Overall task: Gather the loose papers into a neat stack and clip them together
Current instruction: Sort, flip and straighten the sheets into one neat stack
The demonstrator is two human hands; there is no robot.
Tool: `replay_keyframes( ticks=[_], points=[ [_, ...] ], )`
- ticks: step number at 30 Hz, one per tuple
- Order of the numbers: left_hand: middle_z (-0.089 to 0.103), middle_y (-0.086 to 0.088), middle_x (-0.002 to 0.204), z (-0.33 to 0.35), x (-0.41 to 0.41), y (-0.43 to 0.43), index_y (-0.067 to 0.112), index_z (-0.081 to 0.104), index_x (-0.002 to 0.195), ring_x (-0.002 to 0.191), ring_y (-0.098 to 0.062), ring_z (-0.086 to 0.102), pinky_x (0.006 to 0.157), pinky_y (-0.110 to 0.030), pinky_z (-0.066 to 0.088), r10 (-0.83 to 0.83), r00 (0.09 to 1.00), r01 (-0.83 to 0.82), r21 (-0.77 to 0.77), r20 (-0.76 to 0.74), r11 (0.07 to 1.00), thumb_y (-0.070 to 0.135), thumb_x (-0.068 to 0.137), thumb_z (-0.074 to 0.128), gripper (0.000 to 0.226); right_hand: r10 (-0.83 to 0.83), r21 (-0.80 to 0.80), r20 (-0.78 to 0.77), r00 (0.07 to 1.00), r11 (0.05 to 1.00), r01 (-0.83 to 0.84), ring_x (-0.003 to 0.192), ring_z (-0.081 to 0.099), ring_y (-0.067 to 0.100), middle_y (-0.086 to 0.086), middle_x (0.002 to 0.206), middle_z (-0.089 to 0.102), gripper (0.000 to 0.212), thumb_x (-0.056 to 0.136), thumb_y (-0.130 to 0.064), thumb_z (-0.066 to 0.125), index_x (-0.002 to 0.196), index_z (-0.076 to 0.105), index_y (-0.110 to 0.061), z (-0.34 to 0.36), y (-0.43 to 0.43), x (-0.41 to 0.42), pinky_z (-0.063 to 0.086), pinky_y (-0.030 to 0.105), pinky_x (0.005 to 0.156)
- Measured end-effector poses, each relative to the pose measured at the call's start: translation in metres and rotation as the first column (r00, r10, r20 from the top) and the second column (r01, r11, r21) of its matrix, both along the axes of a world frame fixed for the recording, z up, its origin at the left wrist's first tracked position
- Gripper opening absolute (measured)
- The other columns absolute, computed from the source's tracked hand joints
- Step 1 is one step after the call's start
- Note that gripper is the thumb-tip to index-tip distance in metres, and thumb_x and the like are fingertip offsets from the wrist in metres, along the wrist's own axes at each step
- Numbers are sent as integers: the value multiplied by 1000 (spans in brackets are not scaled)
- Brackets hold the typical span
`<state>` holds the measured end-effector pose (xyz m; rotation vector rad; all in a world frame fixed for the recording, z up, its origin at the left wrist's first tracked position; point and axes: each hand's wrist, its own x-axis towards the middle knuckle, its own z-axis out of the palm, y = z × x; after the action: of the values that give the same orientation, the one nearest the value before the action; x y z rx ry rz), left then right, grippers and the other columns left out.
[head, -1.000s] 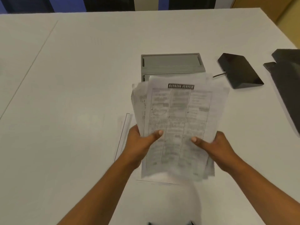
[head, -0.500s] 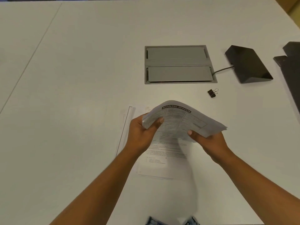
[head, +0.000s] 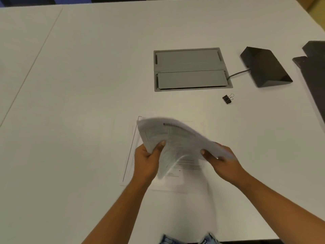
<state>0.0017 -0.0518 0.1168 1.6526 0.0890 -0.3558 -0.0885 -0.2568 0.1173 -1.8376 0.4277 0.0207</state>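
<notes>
Over a white surface [head: 70, 85], we hold a sheaf of printed papers [head: 177, 138] in the lower centre of the frame, the left hand [head: 149, 159] closed on its left edge with the thumb on top, the right hand [head: 223, 161] closed on its right edge in the same way. The sheaf arches upward between our two hands and its near edge droops and blurs, so we judge it light, limp and quick to fan apart; the sheets look smooth and likely to slide on one another.

More loose sheets [head: 186, 175] lie flat on the surface directly beneath the held sheaf, one of them jutting out at the left with a ruled line along its edge. These are not yet gathered.

A black binder clip [head: 228, 99] rests on the surface to the upper right of the papers, well apart from both hands, just below a grey hatch [head: 190, 69] set into the surface. A dark wedge-shaped device [head: 263, 67] with a cable sits further right.

We judge the best hold is along the two long side edges, thumbs above and fingers below, so the sheaf can be tapped square. The clip, stiff and sprung, wants pinching by its wire handles and seating on one squared edge.
</notes>
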Motion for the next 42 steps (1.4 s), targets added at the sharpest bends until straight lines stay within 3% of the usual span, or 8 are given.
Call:
replay_keyframes(
  ticks=[10,17,21,26,30,34,37,42],
  points=[
    [77,0,111,16,-12,29,20,67,119,100,-21,74,84,-42,60,-322,899,299,-121,-298,947,23,87,70,32,-255,494,-112,960,824,277,105,71,29,11,115,74,35,90,-22,61,122,65,-9,9,3,-3,56,45,90],
    [79,1,103,16,-18,45,17,68,115,89,-23,77,76,-44,63,-245,929,245,-33,-278,969,25,88,68,28,-102,582,-181,978,791,190,112,68,25,6,121,72,48,87,-43,55,126,64,-16,5,12,-6,56,40,92],
    [78,-9,105,19,-16,69,11,70,114,93,-31,76,80,-52,60,-159,950,147,-63,-268,987,20,88,68,28,-169,482,-379,910,803,350,104,71,24,9,110,75,65,98,-59,27,113,72,-13,-19,9,-3,51,41,95],
    [79,-10,100,17,-17,109,11,71,110,89,-32,76,74,-47,62,-43,962,39,-20,-271,999,23,83,71,29,-410,-295,-496,766,909,296,115,61,31,13,129,63,58,87,-50,62,126,59,-7,-68,25,-6,49,44,100],
    [79,-8,98,13,-20,138,13,72,108,86,-30,77,67,-41,63,46,966,-42,22,-256,999,54,53,87,71,-461,-507,-509,727,843,180,115,54,38,22,127,51,83,74,-54,75,128,47,2,-78,50,2,49,42,91],
    [79,-8,99,10,-23,158,12,71,111,87,-30,77,67,-40,62,120,963,-111,51,-243,992,50,55,86,69,-419,-579,-518,746,814,56,108,54,38,21,123,46,86,66,-47,84,124,41,0,-89,67,11,53,43,81],
    [79,-6,99,8,-21,166,13,70,112,89,-31,76,72,-42,61,164,958,-156,51,-235,986,30,79,76,37,-456,-429,-515,726,870,242,103,62,39,20,120,57,86,62,-35,89,124,40,-3,-94,61,14,56,39,77],
    [79,-3,99,5,-20,172,15,70,112,88,-28,76,78,-46,59,222,946,-214,61,-237,975,23,82,71,31,-477,-357,-488,730,873,331,96,67,32,11,112,71,46,74,-30,82,110,62,-10,-96,44,7,56,36,78]
  ],
)
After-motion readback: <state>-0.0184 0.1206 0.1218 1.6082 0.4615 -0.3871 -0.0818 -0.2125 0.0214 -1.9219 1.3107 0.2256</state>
